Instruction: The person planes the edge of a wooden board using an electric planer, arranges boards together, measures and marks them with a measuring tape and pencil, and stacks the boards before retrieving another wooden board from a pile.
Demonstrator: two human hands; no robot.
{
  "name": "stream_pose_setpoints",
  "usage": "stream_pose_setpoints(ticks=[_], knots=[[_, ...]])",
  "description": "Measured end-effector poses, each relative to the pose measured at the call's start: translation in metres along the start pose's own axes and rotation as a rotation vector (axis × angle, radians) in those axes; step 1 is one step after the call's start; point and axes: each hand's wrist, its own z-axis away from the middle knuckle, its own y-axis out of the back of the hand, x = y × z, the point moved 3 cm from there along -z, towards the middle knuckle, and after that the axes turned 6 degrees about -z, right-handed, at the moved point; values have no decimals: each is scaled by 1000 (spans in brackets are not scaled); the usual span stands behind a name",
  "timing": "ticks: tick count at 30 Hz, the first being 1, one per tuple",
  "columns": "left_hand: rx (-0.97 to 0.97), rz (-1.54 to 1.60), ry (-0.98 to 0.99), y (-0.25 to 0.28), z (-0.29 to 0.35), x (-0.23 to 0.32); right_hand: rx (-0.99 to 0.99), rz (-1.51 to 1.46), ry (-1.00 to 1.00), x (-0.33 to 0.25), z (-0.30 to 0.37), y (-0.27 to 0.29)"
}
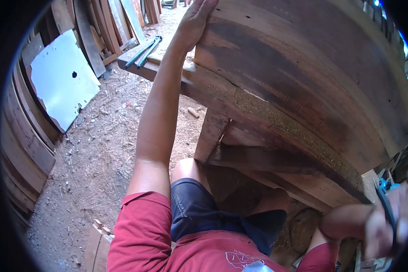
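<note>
A broad wooden panel [299, 68] stands on edge on a workbench [258, 109], its face showing brown grain with dark patches. At its left edge is my left hand [196, 22], arm stretched forward, holding that edge; the fingertips run out of the picture at the top. My right hand [381, 233] is far to the right, low down, and smeared by motion. Close to it are a dark, narrow curved thing [386, 204] and a blue tool-like thing [387, 185]. Whether the right hand grips either, I cannot make out.
Long-handled pincers [145, 51] lie on the bench's left end. Sawdust lines the bench top along the panel's foot. Boards [27, 122] and a white sheet with a hole [61, 84] lean at the left. Wood shavings cover the ground [99, 167]. A small wooden piece [95, 247] stands lower left.
</note>
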Motion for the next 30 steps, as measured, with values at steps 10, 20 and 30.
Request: stream_pose_setpoints(ticks=[10, 20, 30], knots=[[3, -103, -18, 4, 1, 6, -115, 121, -132, 173, -51, -180], [3, -146, -55, 9, 2, 18, -31, 385, -196, 154, -45, -118], [38, -158, -225, -7, -2, -2, 147, 407, -286, 142, 29, -5]])
